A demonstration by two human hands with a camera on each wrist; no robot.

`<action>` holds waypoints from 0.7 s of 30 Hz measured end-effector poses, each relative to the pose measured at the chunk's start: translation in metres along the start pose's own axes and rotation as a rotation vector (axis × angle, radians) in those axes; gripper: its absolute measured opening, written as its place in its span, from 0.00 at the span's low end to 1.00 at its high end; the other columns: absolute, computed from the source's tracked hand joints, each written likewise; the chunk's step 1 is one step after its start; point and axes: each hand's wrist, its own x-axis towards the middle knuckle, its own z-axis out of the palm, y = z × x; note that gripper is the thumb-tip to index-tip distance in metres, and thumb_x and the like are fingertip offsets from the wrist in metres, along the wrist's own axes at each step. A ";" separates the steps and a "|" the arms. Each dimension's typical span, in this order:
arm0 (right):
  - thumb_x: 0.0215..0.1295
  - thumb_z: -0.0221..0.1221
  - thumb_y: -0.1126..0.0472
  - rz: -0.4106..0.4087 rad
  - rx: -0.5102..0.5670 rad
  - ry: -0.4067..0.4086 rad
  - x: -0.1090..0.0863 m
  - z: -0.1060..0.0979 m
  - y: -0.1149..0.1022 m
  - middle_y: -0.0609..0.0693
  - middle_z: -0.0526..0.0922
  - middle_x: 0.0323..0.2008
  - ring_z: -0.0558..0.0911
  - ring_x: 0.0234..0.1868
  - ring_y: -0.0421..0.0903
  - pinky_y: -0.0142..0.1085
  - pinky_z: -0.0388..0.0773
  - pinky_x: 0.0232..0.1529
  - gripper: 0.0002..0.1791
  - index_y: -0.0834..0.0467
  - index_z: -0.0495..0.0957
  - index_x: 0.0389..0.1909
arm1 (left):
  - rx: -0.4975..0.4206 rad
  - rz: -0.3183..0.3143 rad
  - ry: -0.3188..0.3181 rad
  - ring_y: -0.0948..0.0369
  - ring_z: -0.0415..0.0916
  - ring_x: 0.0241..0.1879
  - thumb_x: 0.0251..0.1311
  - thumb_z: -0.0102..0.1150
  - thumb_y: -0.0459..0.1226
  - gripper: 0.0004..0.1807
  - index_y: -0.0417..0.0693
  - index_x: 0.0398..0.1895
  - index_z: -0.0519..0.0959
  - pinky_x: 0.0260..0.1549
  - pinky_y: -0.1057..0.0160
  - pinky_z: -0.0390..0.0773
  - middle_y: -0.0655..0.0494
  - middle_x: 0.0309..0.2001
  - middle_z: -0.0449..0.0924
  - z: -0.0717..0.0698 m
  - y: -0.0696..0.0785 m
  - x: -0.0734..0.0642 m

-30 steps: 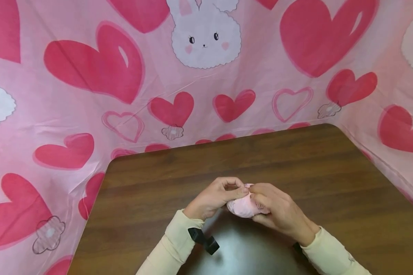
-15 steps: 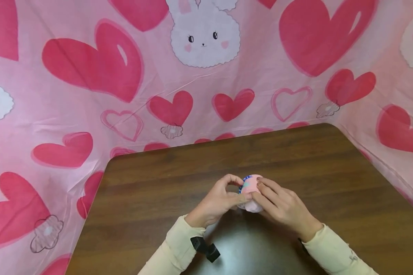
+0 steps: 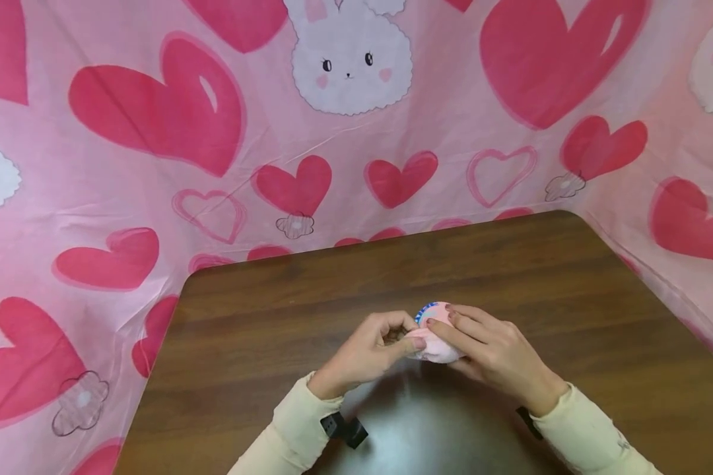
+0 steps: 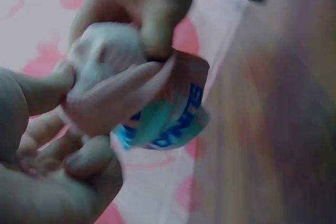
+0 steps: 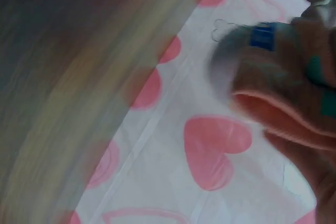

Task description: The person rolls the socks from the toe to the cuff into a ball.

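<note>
A rolled pink sock (image 3: 438, 349) with blue lettering and teal patches is held in both hands, above the table. My left hand (image 3: 365, 353) pinches its near left edge between thumb and fingers. From the other side my right hand (image 3: 499, 353) grips the roll, fingers laid over its top. The left wrist view shows a pale pink fold of the sock (image 4: 113, 98) stretched between the hands, the lettered part bulging out beyond it. In the right wrist view the sock (image 5: 273, 74) is blurred, with a folded cuff edge facing the camera.
The brown wooden table (image 3: 285, 303) has rounded far corners. A pink cloth (image 3: 344, 138) printed with hearts and rabbit faces hangs behind it and along both sides. A black strap with a small block (image 3: 344, 429) sits at the left wrist.
The sock has been turned in the hands, bringing its blue lettering into view on top. The right hand's fingers have shifted over the roll, and the left hand now pulls at its near edge.
</note>
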 end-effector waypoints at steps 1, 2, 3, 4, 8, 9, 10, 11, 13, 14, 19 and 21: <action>0.78 0.52 0.52 0.037 0.021 -0.019 -0.001 0.001 -0.001 0.55 0.84 0.39 0.84 0.39 0.54 0.43 0.82 0.25 0.20 0.62 0.84 0.51 | 0.073 0.061 0.043 0.67 0.71 0.27 0.67 0.63 0.33 0.03 0.42 0.37 0.81 0.26 0.69 0.74 0.61 0.30 0.77 0.002 0.001 -0.001; 0.78 0.51 0.50 0.069 0.036 -0.039 -0.002 0.001 -0.002 0.55 0.83 0.40 0.83 0.39 0.52 0.44 0.83 0.26 0.22 0.63 0.82 0.54 | 0.158 0.122 0.087 0.68 0.70 0.26 0.67 0.63 0.34 0.02 0.46 0.37 0.80 0.24 0.69 0.72 0.63 0.30 0.77 0.005 0.001 -0.002; 0.78 0.50 0.49 0.091 0.043 -0.059 -0.004 0.002 -0.004 0.55 0.83 0.41 0.83 0.39 0.51 0.43 0.83 0.26 0.24 0.64 0.80 0.56 | 0.238 0.177 0.128 0.69 0.69 0.26 0.66 0.64 0.35 0.02 0.49 0.37 0.80 0.23 0.69 0.72 0.64 0.30 0.76 0.007 0.002 -0.004; 0.79 0.49 0.49 0.104 0.049 -0.079 -0.005 0.004 -0.006 0.54 0.82 0.42 0.83 0.38 0.50 0.43 0.83 0.27 0.25 0.65 0.78 0.59 | 0.304 0.232 0.164 0.70 0.68 0.25 0.66 0.64 0.35 0.03 0.50 0.37 0.79 0.22 0.70 0.71 0.64 0.30 0.76 0.009 0.002 -0.004; 0.80 0.46 0.53 0.101 0.052 -0.112 -0.008 0.010 -0.016 0.56 0.82 0.46 0.83 0.39 0.48 0.42 0.83 0.32 0.27 0.70 0.69 0.65 | 0.517 0.396 0.287 0.71 0.70 0.27 0.70 0.59 0.36 0.01 0.49 0.39 0.78 0.25 0.73 0.72 0.62 0.32 0.79 0.018 0.002 0.002; 0.80 0.46 0.54 0.089 0.059 -0.110 -0.009 0.011 -0.018 0.56 0.82 0.47 0.83 0.40 0.49 0.42 0.83 0.33 0.26 0.71 0.67 0.66 | 0.563 0.411 0.319 0.71 0.70 0.27 0.71 0.58 0.35 0.01 0.49 0.39 0.78 0.26 0.73 0.72 0.62 0.32 0.80 0.019 0.001 0.003; 0.81 0.45 0.54 0.073 0.068 -0.109 -0.010 0.012 -0.021 0.57 0.83 0.48 0.83 0.41 0.50 0.43 0.83 0.34 0.25 0.70 0.67 0.66 | 0.602 0.409 0.345 0.71 0.71 0.27 0.71 0.58 0.36 0.01 0.49 0.39 0.78 0.26 0.73 0.72 0.62 0.31 0.81 0.020 0.001 0.005; 0.81 0.46 0.55 0.056 0.075 -0.099 -0.010 0.013 -0.024 0.57 0.83 0.49 0.84 0.42 0.51 0.43 0.84 0.35 0.24 0.70 0.68 0.66 | 0.630 0.396 0.365 0.71 0.71 0.27 0.70 0.58 0.36 0.01 0.50 0.39 0.79 0.27 0.72 0.73 0.62 0.31 0.81 0.021 0.000 0.006; 0.81 0.46 0.56 0.015 0.077 -0.066 -0.011 0.013 -0.027 0.59 0.84 0.50 0.85 0.44 0.54 0.44 0.84 0.35 0.22 0.67 0.71 0.64 | 0.620 0.327 0.367 0.72 0.69 0.24 0.69 0.60 0.37 0.01 0.51 0.37 0.78 0.24 0.72 0.71 0.64 0.27 0.79 0.020 -0.001 0.008; 0.80 0.47 0.56 -0.005 0.090 -0.042 -0.011 0.013 -0.028 0.61 0.84 0.50 0.85 0.44 0.56 0.44 0.84 0.36 0.21 0.67 0.73 0.63 | 0.592 0.285 0.355 0.71 0.70 0.24 0.68 0.61 0.37 0.02 0.52 0.36 0.79 0.24 0.71 0.71 0.64 0.26 0.79 0.020 -0.002 0.009; 0.77 0.55 0.56 -0.038 0.142 0.078 -0.008 0.011 -0.029 0.67 0.84 0.46 0.86 0.41 0.58 0.41 0.84 0.39 0.20 0.68 0.79 0.55 | 0.437 0.071 0.224 0.67 0.71 0.37 0.66 0.65 0.39 0.05 0.54 0.32 0.81 0.35 0.68 0.73 0.61 0.35 0.77 0.013 0.001 0.015; 0.76 0.56 0.56 -0.049 0.151 0.092 -0.004 0.009 -0.029 0.67 0.84 0.45 0.86 0.40 0.58 0.41 0.84 0.40 0.19 0.68 0.80 0.53 | 0.354 -0.016 0.164 0.66 0.72 0.41 0.66 0.65 0.38 0.05 0.53 0.31 0.81 0.38 0.66 0.74 0.61 0.38 0.78 0.010 0.003 0.016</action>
